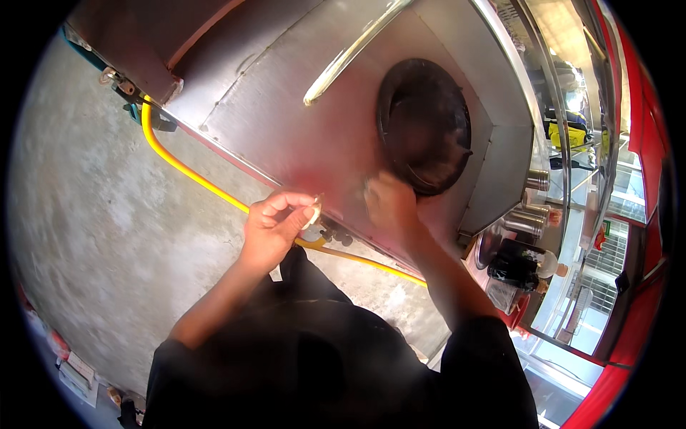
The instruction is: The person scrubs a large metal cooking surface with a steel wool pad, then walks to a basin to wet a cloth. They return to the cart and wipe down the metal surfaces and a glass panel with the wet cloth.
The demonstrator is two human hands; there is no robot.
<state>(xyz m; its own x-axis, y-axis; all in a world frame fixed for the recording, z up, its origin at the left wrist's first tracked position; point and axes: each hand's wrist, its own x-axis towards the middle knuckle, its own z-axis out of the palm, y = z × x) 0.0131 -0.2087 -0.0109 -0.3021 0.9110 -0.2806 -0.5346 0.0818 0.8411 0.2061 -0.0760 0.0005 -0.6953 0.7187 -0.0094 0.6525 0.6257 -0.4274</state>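
Observation:
My left hand (276,228), near the front edge of a stainless steel counter (300,139), pinches a small pale piece (315,214) between thumb and fingertips; its exact kind is unclear. Over the counter my right hand (390,201) is blurred, with its fingers curled; whether it holds anything cannot be told. Just beyond the right hand is a round, dark burner opening or pan (426,126) in the counter. Farther up, a long pale bar or reflective strip (356,53) slants across the steel.
A yellow hose (187,174) runs below the counter's front edge, above the concrete floor (118,214). Metal canisters (522,222), dark bottles (514,265) and a red container (517,311) stand at the right. Raised steel panels (501,166) border the counter.

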